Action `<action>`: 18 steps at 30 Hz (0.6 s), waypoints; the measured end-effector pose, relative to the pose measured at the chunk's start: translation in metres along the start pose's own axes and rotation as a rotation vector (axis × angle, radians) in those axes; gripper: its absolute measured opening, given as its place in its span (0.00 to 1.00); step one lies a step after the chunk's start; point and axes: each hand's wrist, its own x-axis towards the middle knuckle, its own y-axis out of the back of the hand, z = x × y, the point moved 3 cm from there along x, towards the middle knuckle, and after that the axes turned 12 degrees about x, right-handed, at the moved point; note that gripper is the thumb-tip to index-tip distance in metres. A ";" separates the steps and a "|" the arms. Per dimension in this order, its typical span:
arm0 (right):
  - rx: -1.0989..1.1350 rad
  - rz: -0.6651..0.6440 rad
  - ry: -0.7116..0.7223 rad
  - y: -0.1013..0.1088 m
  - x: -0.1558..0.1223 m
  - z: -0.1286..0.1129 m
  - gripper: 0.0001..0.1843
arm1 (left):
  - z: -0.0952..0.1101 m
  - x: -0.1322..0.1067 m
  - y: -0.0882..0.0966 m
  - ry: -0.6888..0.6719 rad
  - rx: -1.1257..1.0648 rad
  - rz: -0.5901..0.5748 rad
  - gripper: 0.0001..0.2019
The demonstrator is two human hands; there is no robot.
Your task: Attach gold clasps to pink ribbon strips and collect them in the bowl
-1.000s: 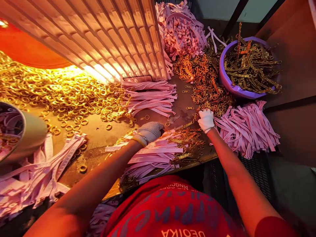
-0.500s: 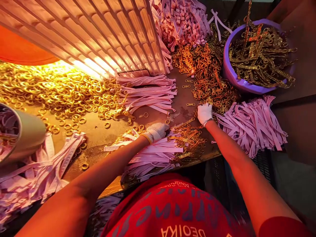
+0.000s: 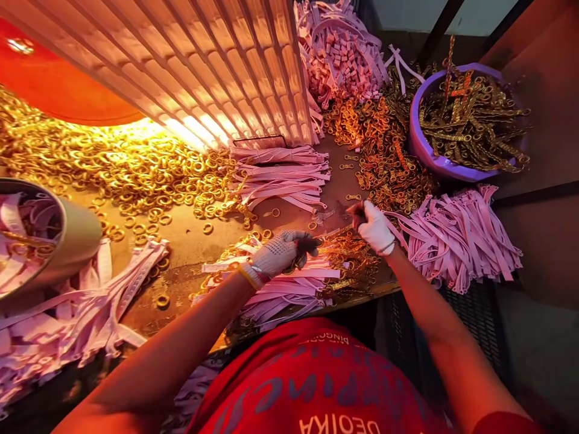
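My left hand (image 3: 287,252), in a white dotted glove with dark fingertips, is closed over a bundle of pink straps (image 3: 298,283). Whatever its fingertips pinch is too small to make out. To its right, my right hand (image 3: 373,228) in a white glove has its fingers pressed together; any small piece in them is hidden. It hovers between a pile of gold double-ringed links (image 3: 393,175) and the gold braided pieces (image 3: 357,253) lying at the straps' right end. A single gold ring (image 3: 312,225) rests on the table just beyond my left fingertips.
Loose gold rings (image 3: 172,175) spread across the left of the table (image 3: 190,253). A ribbed panel (image 3: 253,78) stands behind more pink straps (image 3: 284,175). A purple basin (image 3: 418,120) holds braided gold pieces. Pink straps (image 3: 465,241) hang over the right edge; a tub (image 3: 81,235) stands left.
My right hand has drawn back from the link pile toward my left hand, fingers now pinched. My left hand has turned so its dark fingertips show. The view has shifted slightly.
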 end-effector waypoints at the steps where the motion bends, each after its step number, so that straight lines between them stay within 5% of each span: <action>1: 0.093 -0.038 0.033 -0.007 -0.011 -0.011 0.19 | 0.001 -0.005 -0.003 -0.011 -0.021 0.001 0.20; 6: 0.137 -0.241 0.247 -0.034 -0.046 -0.057 0.18 | 0.000 -0.018 -0.014 -0.080 -0.155 -0.093 0.22; 11: -0.017 -0.430 0.414 -0.047 -0.057 -0.073 0.17 | -0.007 -0.023 -0.020 -0.087 -0.158 -0.125 0.20; 18: -0.314 -0.365 0.163 -0.047 -0.078 -0.089 0.13 | -0.011 -0.038 -0.024 -0.160 -0.057 -0.003 0.21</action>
